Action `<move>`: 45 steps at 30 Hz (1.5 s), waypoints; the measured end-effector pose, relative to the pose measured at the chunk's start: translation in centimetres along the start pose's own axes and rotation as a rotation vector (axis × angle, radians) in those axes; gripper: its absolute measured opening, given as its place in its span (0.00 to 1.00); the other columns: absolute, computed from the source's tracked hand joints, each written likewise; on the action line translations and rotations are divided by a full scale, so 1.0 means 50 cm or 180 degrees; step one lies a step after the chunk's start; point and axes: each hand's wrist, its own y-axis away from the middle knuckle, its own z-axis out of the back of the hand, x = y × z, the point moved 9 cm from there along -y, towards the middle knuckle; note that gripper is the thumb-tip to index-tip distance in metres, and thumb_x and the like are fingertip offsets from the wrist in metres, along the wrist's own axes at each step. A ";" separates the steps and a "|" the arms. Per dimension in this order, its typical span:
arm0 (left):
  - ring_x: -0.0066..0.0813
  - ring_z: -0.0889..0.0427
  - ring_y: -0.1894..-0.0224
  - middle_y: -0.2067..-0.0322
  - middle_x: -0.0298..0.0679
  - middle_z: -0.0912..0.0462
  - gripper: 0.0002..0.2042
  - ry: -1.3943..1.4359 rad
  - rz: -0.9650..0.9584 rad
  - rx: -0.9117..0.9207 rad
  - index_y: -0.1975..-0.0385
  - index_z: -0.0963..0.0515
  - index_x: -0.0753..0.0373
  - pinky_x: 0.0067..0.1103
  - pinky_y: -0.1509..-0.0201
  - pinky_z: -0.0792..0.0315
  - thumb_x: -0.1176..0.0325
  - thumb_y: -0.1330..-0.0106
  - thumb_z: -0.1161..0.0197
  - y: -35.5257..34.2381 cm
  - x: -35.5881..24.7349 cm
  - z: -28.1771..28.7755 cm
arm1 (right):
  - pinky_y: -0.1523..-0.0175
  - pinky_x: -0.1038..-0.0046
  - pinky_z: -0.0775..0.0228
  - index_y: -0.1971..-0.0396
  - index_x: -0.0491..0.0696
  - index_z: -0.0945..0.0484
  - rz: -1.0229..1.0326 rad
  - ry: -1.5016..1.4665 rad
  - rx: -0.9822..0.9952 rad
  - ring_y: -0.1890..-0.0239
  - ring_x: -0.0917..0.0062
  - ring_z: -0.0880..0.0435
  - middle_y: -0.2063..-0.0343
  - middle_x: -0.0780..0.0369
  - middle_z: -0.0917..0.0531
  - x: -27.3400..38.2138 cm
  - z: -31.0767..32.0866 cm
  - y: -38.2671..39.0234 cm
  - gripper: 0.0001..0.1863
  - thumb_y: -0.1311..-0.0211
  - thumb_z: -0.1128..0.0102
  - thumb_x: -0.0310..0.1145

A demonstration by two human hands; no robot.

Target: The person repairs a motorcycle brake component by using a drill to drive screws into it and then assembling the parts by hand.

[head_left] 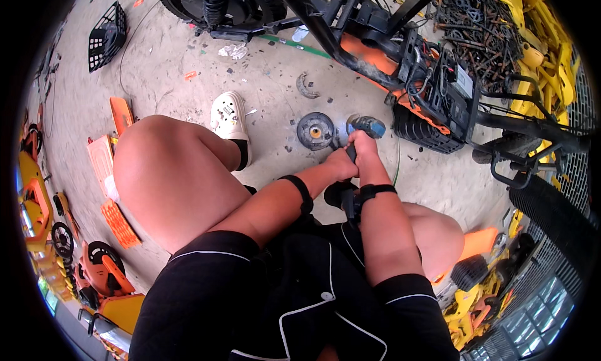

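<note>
Both my hands are close together over the floor in front of my knees. My right hand (364,144) is closed round a blue and dark grey power tool (368,127), with its body showing beyond the fingers. Touching or almost touching it, my left hand (342,164) has its fingers curled in, and a dark part shows between the two hands. What the left hand grips is hidden. Flat on the floor just left of the tool lies a round grey wheel hub or drum (315,131), brass-coloured at its centre. A curved, worn brake shoe (307,86) rests beyond it.
An orange and black electric scooter or bike frame (369,51) stands across the far right. Behind it are a heap of rusty metal parts (479,29) and yellow frames (551,54). A black basket (107,37) lies far left. Orange panels (119,223) lie beside my left knee.
</note>
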 end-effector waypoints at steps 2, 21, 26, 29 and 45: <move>0.34 0.13 0.73 0.70 0.46 0.14 0.20 -0.0267 0.0018 0.0066 0.68 0.19 0.69 0.27 0.72 0.21 0.63 0.56 0.22 0.001 0.022 0.003 | 0.70 0.66 0.26 0.79 0.40 0.24 0.0041 -0.0116 0.0109 0.81 0.66 0.22 0.82 0.56 0.23 -0.012 -0.005 -0.007 0.05 0.57 0.41 0.26; 0.34 0.14 0.78 0.76 0.47 0.15 0.19 -0.0596 -0.0060 -0.0073 0.69 0.18 0.72 0.27 0.74 0.19 0.63 0.55 0.25 0.007 -0.015 0.006 | 0.69 0.64 0.28 0.74 0.45 0.26 0.0140 -0.0415 0.0322 0.79 0.67 0.25 0.80 0.59 0.27 0.006 0.001 0.009 0.06 0.54 0.43 0.23; 0.33 0.13 0.74 0.73 0.44 0.14 0.20 -0.0670 0.0129 0.0078 0.65 0.19 0.70 0.26 0.71 0.18 0.64 0.54 0.24 0.001 -0.016 0.001 | 0.70 0.64 0.28 0.74 0.44 0.26 0.0140 -0.0434 0.0264 0.79 0.67 0.24 0.80 0.58 0.26 0.010 0.004 0.005 0.06 0.55 0.42 0.23; 0.33 0.13 0.73 0.73 0.43 0.14 0.19 -0.0653 0.0193 0.0135 0.65 0.19 0.69 0.26 0.70 0.18 0.64 0.54 0.23 0.009 -0.022 0.002 | 0.70 0.65 0.28 0.74 0.44 0.25 0.0077 -0.0240 0.0264 0.79 0.67 0.24 0.80 0.59 0.26 0.002 0.006 -0.012 0.06 0.55 0.42 0.23; 0.33 0.13 0.75 0.74 0.43 0.14 0.18 -0.0586 0.0118 0.0110 0.70 0.18 0.69 0.26 0.72 0.18 0.63 0.55 0.23 -0.008 -0.010 0.003 | 0.71 0.65 0.28 0.78 0.43 0.25 0.0141 -0.0210 0.0215 0.80 0.67 0.23 0.82 0.58 0.26 0.003 0.006 -0.017 0.03 0.56 0.43 0.24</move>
